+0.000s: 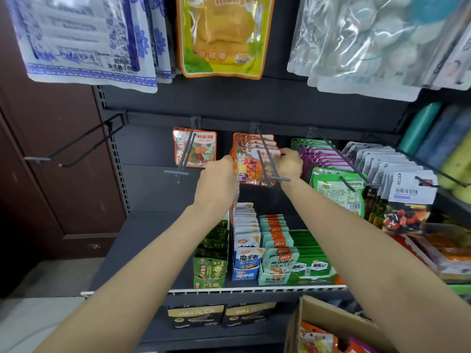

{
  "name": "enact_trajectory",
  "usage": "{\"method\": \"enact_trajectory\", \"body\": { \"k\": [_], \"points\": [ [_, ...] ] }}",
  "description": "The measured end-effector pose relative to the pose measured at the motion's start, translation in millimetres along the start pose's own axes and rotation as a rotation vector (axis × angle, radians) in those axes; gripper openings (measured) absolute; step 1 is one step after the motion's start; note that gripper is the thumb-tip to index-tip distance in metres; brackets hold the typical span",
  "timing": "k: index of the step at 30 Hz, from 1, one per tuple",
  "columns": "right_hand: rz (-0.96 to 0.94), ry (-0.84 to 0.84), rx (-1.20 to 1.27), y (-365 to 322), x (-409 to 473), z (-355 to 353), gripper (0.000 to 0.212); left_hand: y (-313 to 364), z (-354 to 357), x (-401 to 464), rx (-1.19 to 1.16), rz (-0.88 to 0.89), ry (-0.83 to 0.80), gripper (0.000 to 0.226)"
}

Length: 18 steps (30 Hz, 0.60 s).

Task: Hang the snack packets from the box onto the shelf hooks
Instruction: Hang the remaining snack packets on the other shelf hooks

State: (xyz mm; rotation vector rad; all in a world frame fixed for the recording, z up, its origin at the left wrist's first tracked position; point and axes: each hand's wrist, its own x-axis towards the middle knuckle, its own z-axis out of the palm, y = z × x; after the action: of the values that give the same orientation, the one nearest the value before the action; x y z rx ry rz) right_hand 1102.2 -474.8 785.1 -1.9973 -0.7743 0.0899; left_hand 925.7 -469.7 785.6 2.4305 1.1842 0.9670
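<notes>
Both hands hold one orange snack packet [251,165] by its top corners: the left hand [216,179] pinches the left edge, the right hand [289,163] the right, at the middle hook [267,159] where similar packets already hang. It looks light, thin and floppy, so gripping near the hang hole should steady it. More packets wait in the cardboard box [328,324] below.

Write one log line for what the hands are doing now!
left hand: holds orange packet | right hand: holds it | hook: threading | box: more packets
</notes>
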Motion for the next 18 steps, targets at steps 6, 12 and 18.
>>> {"method": "enact_trajectory", "body": {
  "k": [6,12,18],
  "points": [
    [-0.226,-0.020,0.032,21.2,-53.6,-21.9,0.041,-0.2,-0.5,-2.4,-0.281,-0.155,-0.041,0.015],
    [-0.189,-0.731,0.127,39.5,-110.1,-53.3,0.048,8.8,11.8,-11.9,-0.690,-0.401,-0.215,0.017],
    [-0.384,-0.353,0.066,54.4,-105.4,-51.2,0.017,16.6,23.8,-21.4,-0.844,-0.290,-0.339,0.028]
  ]
}}
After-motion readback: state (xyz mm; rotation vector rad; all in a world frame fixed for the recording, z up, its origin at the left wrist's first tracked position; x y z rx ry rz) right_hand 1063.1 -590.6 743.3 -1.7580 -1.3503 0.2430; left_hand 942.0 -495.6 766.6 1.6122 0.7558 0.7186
